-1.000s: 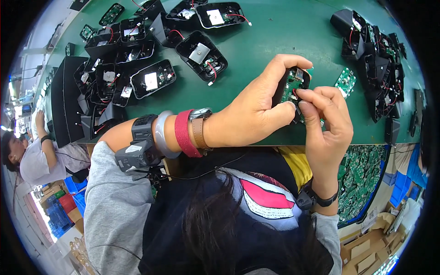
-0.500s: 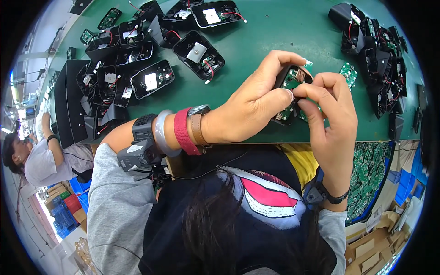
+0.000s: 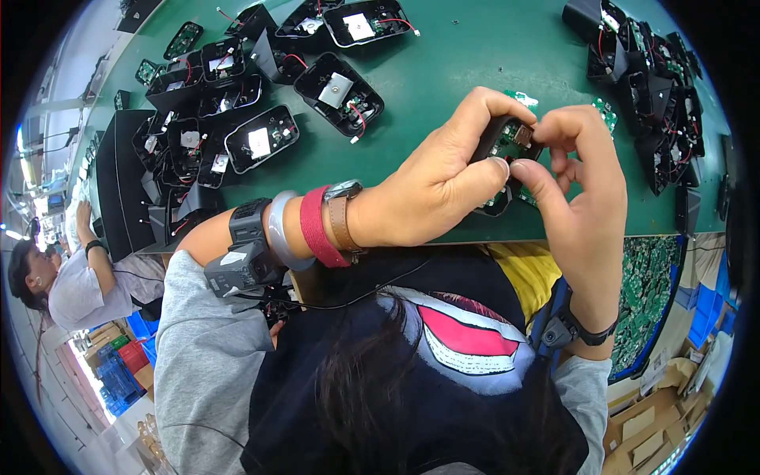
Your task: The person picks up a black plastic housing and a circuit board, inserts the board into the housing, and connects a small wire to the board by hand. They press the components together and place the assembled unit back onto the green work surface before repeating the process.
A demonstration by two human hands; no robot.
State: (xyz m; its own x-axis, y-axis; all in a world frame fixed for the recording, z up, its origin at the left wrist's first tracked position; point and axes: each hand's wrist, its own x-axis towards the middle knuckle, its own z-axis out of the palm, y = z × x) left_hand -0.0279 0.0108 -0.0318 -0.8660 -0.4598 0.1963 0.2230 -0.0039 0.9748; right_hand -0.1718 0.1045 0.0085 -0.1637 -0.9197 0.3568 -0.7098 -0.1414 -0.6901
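My left hand [image 3: 431,186] is wrapped round a small black plastic housing [image 3: 489,139], its thumb pressed on the near part. Inside the housing lies a green circuit board [image 3: 507,147] with a copper-coloured component near its far end. My right hand [image 3: 587,186] grips the housing's right side, thumb beside my left thumb and curled index finger at the far right rim. Whatever lies between the two thumbs is hidden. Close behind the hands a loose green circuit board [image 3: 524,100] rests on the table; another board [image 3: 606,117] lies right of them.
Open black housings [image 3: 339,93] with red wires and white connectors crowd the left of the green table [image 3: 443,63]. More housings [image 3: 663,119] are stacked at the right. A bin of green boards [image 3: 645,293] stands below the table's right edge. A co-worker [image 3: 75,277] sits at far left.
My right index finger has moved from the middle of the board to the housing's far right rim, and its thumb has come next to my left thumb. My left hand keeps its hold.
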